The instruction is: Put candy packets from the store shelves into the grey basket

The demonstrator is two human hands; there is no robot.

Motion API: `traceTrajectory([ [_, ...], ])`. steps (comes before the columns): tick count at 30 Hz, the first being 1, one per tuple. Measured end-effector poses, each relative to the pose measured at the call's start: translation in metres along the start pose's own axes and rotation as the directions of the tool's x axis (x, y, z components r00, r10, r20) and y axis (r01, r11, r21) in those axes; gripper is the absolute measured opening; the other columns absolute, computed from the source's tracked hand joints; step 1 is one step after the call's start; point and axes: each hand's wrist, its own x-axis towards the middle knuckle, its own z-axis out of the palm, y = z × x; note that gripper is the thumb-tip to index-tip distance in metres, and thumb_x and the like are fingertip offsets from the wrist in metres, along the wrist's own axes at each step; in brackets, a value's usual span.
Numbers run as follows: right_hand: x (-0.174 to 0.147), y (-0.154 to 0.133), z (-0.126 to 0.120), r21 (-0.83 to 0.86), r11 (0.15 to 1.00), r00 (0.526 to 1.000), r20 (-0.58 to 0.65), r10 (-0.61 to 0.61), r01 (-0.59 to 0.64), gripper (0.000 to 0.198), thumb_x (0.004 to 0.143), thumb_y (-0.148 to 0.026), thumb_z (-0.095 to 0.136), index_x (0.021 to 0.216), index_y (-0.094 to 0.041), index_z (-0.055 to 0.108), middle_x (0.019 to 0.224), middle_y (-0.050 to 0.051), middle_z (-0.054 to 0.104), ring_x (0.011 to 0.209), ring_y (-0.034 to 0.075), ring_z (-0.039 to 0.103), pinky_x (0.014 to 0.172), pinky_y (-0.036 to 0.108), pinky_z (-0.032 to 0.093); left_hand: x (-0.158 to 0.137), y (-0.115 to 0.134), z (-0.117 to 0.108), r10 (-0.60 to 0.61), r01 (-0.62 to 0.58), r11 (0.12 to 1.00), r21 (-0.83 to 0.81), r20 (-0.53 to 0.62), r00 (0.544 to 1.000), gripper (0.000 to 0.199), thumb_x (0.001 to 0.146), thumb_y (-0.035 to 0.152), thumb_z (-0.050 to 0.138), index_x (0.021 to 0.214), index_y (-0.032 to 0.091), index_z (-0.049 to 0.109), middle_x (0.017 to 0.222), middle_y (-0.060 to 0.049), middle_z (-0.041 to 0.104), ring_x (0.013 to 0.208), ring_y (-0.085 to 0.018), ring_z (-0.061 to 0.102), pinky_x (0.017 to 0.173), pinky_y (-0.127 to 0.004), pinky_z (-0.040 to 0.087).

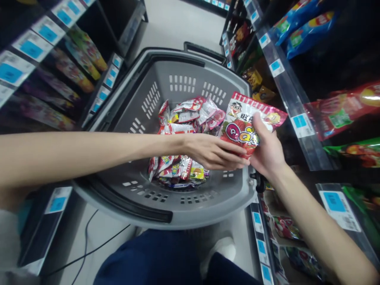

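While the right hand [269, 152] grips the snack bag [237, 122] right of centre, the left hand [209, 151] apparently steadies it, its grip unclear.

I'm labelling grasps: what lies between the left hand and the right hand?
In the head view, a strawberry-pictured snack packet lies between the left hand and right hand; right thumb crosses its front, left fingers overlap its lower part.

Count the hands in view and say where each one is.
2. The left hand is over the basket, its fingers at the lower edge of the snack packet; the right hand grips that packet's right side. No others show.
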Motion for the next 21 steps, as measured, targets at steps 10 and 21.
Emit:
traceTrajectory([
  [10, 0.001, 0.0, 0.001, -0.302, 0.952, 0.997, -0.045, -0.07, 0.054, 0.051, 0.093, -0.063, 0.046, 0.13, -0.031, 0.059, 0.122, 0.006, 0.07, 0.129, 0.032, 0.058, 0.098, 0.053, 0.056, 0.009, 0.013, 0.005, -0.112, 0.135, 0.918, -0.373, 0.082, 0.99, 0.042, 0.081, 0.01, 0.056, 0.112, 0.028, 0.076, 0.136, 0.0, 0.066, 0.134, -0.014, 0.054, 0.117, -0.021, 0.042],
  [21, -0.003, 0.003, 0.004, -0.257, 0.963, 0.994, -0.047, -0.095, 0.08, 0.046, 0.089, -0.063, 0.055, 0.121, -0.031, 0.063, 0.123, 0.004, 0.07, 0.128, 0.03, 0.059, 0.096, 0.051, 0.057, 0.01, 0.024, 0.006, -0.148, 0.221, 0.834, -0.505, 0.181, 0.972, 0.026, 0.08, 0.002, 0.061, 0.089, 0.02, 0.078, 0.131, -0.005, 0.069, 0.138, -0.016, 0.051, 0.126, -0.027, 0.03],
])
